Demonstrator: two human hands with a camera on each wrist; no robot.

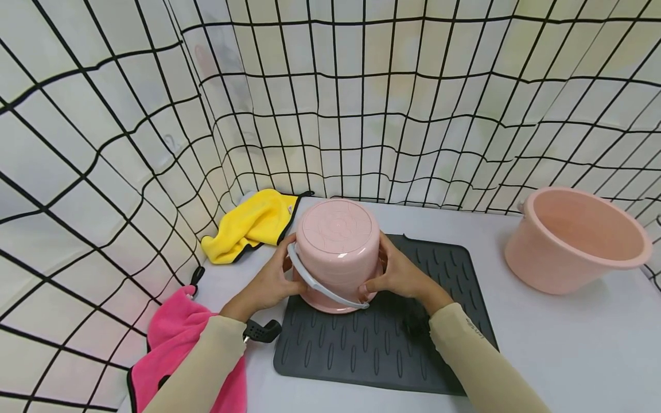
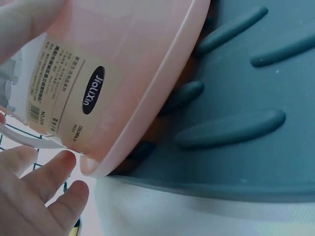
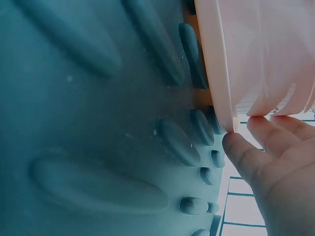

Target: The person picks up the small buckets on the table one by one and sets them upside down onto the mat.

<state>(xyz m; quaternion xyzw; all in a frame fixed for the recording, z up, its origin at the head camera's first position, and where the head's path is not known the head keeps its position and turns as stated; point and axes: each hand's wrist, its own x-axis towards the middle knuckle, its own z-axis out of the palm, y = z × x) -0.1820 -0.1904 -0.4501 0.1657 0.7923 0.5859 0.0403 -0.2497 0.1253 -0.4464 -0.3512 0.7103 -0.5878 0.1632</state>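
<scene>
A small pink bucket (image 1: 338, 258) stands upside down on a dark grey ridged mat (image 1: 356, 350), its base facing up. My left hand (image 1: 268, 281) holds its left side, thumb in front and fingers farther back. On the opposite side my right hand (image 1: 403, 272) grips the wall, its thumb low at the front near the handle's end. The light grey handle (image 1: 320, 287) hangs across the front left. In the left wrist view a printed label (image 2: 74, 93) shows on the wall, and the bucket's rim (image 2: 162, 83) sits right at the mat's ridges. Right fingertips (image 3: 236, 142) touch near the rim in the right wrist view.
A larger pink tub (image 1: 542, 258) stands upright to the right. A yellow cloth (image 1: 253, 221) lies at the back left, a pink cloth (image 1: 181, 327) at the front left. Black wire grid (image 1: 361, 115) fences the back and sides of the white table (image 1: 558, 338).
</scene>
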